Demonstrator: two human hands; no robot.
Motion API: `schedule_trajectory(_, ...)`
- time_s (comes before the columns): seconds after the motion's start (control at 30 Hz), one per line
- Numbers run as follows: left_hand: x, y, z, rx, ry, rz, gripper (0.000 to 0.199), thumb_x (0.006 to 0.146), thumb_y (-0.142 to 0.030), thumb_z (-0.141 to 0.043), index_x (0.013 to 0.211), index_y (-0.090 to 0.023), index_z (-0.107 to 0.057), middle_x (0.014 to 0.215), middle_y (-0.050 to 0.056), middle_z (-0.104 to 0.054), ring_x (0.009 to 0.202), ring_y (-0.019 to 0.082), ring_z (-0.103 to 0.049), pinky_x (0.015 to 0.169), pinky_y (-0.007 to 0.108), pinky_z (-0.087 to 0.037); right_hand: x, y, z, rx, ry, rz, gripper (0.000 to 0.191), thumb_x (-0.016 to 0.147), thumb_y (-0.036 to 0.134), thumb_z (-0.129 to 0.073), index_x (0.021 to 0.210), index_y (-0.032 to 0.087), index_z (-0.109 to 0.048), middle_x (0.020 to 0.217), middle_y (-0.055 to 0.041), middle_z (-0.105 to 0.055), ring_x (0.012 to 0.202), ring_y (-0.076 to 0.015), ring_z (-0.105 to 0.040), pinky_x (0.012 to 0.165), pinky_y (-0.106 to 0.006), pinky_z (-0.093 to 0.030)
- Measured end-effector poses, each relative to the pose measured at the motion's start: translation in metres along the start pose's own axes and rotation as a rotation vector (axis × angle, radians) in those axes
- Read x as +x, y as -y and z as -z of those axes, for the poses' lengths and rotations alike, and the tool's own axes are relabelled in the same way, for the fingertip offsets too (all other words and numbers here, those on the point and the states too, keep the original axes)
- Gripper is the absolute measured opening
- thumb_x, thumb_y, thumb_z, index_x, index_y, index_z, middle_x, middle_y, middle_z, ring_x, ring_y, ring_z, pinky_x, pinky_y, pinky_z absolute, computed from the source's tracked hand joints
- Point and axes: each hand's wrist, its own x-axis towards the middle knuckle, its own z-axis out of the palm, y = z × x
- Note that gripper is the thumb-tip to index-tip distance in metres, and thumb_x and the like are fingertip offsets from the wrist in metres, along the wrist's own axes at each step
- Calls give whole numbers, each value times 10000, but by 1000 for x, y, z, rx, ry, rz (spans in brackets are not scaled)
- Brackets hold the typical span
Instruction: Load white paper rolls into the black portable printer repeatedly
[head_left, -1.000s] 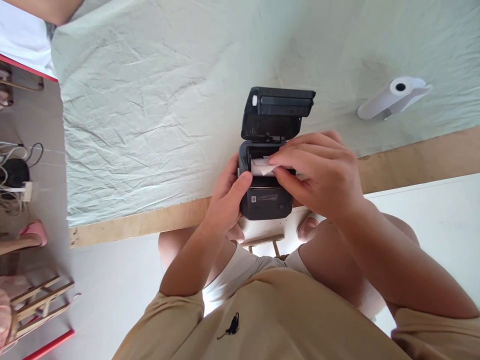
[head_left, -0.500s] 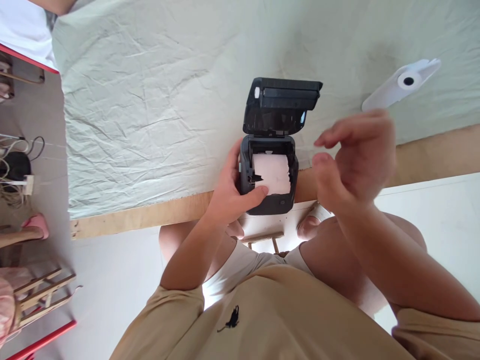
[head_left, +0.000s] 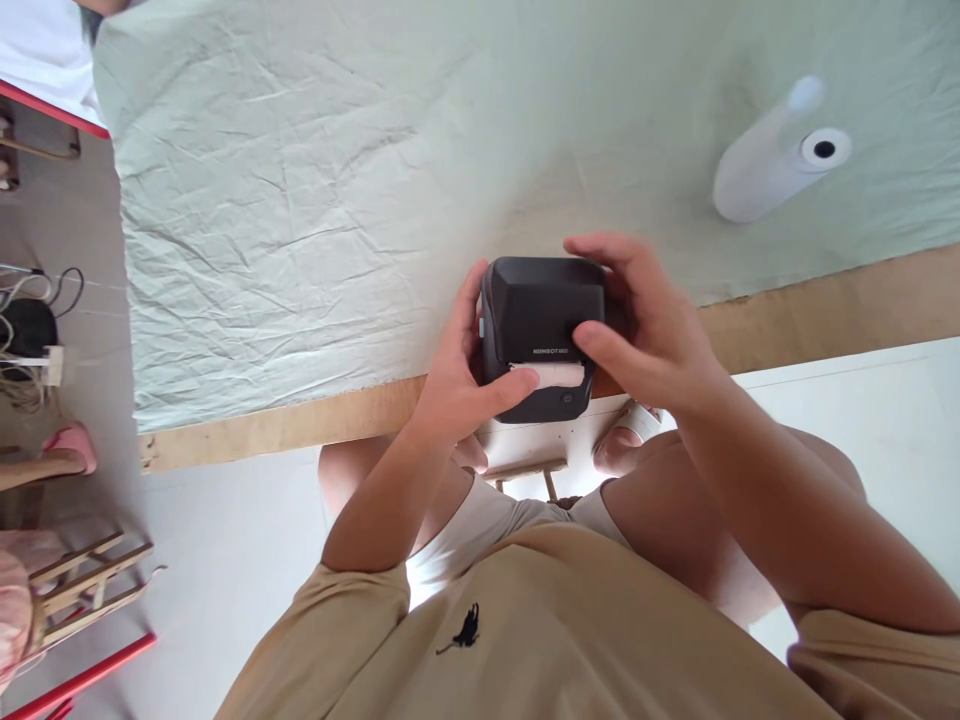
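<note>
A small black label printer sits at the table's near edge with its lid down. A strip of white label paper sticks out below the lid at the front. My left hand grips the printer's left side, its thumb resting on the paper strip. Around the right side of the printer curls my right hand, with the thumb on the lid near the printed brand name and the fingers behind its back right corner. The paper roll inside is hidden by the lid.
The table has a wrinkled pale green cloth and a bare wooden front edge. At the right lies a long white roll-like object beside a small white paper roll. Cables and a wooden stool are at the left.
The printer's lid has swung down from open to closed over the paper. My right hand has come left from the air onto the lid; my left hand stays on the printer.
</note>
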Motion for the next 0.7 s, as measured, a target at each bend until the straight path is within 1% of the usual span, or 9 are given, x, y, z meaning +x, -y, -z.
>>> schedule_trajectory(0.03,1,2,0,-8,-2,3,1016,798,-595,-1056,1666,-320,-605,1574,101,-782,1419,455,-787,1096,513,-730,0,2,-1,-17,31,-15,523,1103,447,-611,1612,342,-552,1459,-105,-796,1201,-301,-818,955,-478,-711)
schedule_trajectory(0.1,2,4,0,9,-12,22,859,858,-698,-983,1560,-301,-686,1439,111,-842,1292,434,-848,994,511,-753,0,2,0,-7,76,-52,576,1062,471,-678,1609,330,-563,1393,-92,-805,1087,-291,-810,884,-464,-716)
schedule_trajectory(0.2,3,4,-1,14,-6,29,716,956,-657,-912,1542,-304,-699,1342,100,-878,1199,382,-886,925,474,-756,3,-2,2,54,126,-110,644,1004,549,-752,1588,336,-582,1364,-80,-798,1001,-288,-784,853,-492,-717)
schedule_trajectory(0.3,4,2,-3,-20,-10,16,658,991,-595,-897,1553,-311,-703,1394,87,-878,1276,377,-870,955,449,-749,4,-6,3,66,107,-106,647,997,551,-772,1590,363,-593,1450,-85,-777,1105,-319,-791,918,-526,-728)
schedule_trajectory(0.37,4,0,-6,-52,-15,-16,648,997,-644,-875,1540,-325,-719,1483,79,-855,1389,384,-827,1035,457,-739,3,-6,2,48,77,-85,658,1018,551,-767,1624,370,-587,1511,-99,-758,1221,-353,-785,987,-553,-728)
schedule_trajectory(0.47,6,-3,-12,-115,-90,-27,584,1034,-720,-801,1471,-333,-763,1538,54,-832,1529,369,-754,1190,471,-692,2,-5,-3,-3,55,-51,659,1087,583,-688,1695,364,-556,1583,-119,-733,1335,-385,-764,1103,-622,-701)
schedule_trajectory(0.53,8,-4,-16,-148,-170,33,561,1031,-739,-791,1360,-285,-795,1424,68,-875,1532,376,-754,1213,479,-682,1,-5,-6,-12,22,3,612,1127,579,-622,1694,356,-559,1609,-119,-722,1386,-377,-751,1162,-631,-680)
schedule_trajectory(0.6,11,-5,-20,-167,-250,99,580,974,-767,-833,1209,-237,-807,1222,94,-912,1488,408,-780,1183,493,-698,1,-6,-7,-1,-35,72,536,1139,516,-607,1649,351,-586,1584,-111,-732,1394,-346,-750,1175,-595,-680)
schedule_trajectory(0.7,13,-4,-21,-170,-342,111,572,912,-782,-880,1048,-233,-793,1027,92,-904,1427,427,-812,1123,501,-725,0,-9,-5,10,-65,121,541,1077,424,-694,1604,343,-603,1540,-109,-739,1321,-312,-772,1072,-530,-716)
